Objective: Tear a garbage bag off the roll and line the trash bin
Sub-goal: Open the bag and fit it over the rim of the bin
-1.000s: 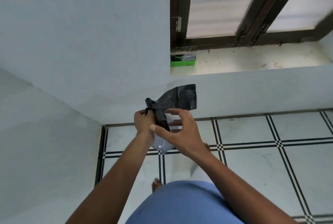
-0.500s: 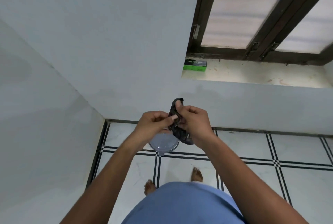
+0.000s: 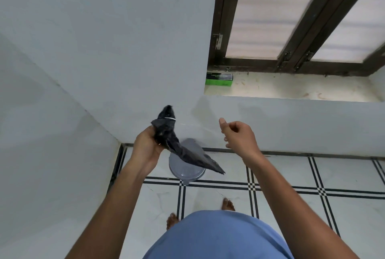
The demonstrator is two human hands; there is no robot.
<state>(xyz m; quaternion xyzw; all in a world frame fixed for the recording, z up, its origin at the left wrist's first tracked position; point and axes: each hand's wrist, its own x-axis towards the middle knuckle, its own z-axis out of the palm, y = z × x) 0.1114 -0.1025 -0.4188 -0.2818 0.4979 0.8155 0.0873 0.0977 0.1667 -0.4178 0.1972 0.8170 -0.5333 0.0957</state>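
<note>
My left hand [image 3: 146, 146] grips a crumpled black garbage bag [image 3: 177, 146] near its upper end; the bag's free end trails down to the right in mid-air. A thin white band crosses the bag near its top tip. My right hand [image 3: 237, 135] hangs apart to the right of the bag, fingers curled, thumb sticking up, holding nothing. Below the bag stands a small grey round trash bin [image 3: 186, 170] on the floor by the wall, partly hidden by the bag. A green and black box [image 3: 218, 79] lies on the window sill.
White walls meet in a corner at the left. The window sill [image 3: 291, 88] and dark-framed window [image 3: 295, 58] are up right. White floor tiles with black lines [image 3: 291, 190] spread to the right. My bare feet [image 3: 228, 204] stand just behind the bin.
My right hand has let go of the bag and moved off to the right. The bag now hangs stretched out from my left hand alone.
</note>
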